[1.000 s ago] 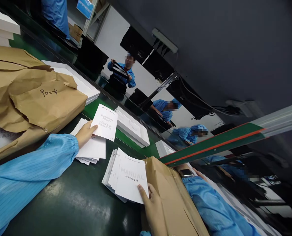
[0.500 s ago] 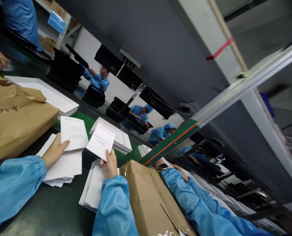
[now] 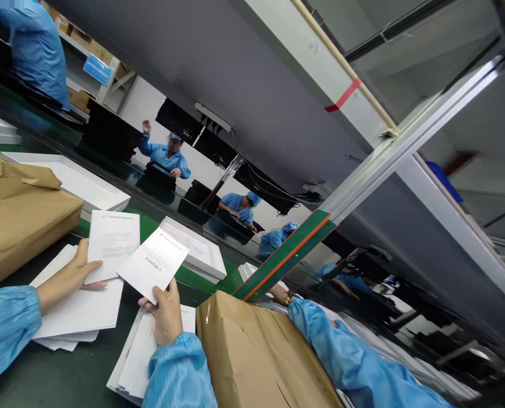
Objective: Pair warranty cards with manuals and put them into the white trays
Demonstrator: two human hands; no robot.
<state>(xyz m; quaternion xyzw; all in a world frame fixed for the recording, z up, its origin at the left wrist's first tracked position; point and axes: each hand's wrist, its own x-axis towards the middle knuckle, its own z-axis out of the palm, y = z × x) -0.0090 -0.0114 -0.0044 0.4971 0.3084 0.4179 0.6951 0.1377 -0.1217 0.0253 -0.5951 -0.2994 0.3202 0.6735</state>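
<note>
The left hand holds a white warranty leaflet by its lower left corner, thumb on top and the other fingers hidden under the paper. The leaflet is lifted a little above a loose stack of the same white sheets that lies on the dark green worktop. The right hand pinches the near corner of a white manual booklet, printed "MANUAL", and holds it raised over a second stack of booklets under the wrist.

The two papers are very near: the left edge of the manual overlaps the lower right corner of the leaflet, or just touches it; I cannot tell which. The manual lies to the right of the leaflet and is turned like a diamond, its long axis pointing up and left, while the leaflet stands almost straight.

Beyond both papers, an open white box tray lies on the green belt, with a flat white insert inside. Another white tray lies further left. A brown paper package is at the left, a second brown paper package at the right, and a neighbour's blue sleeve rests beside it.
</note>
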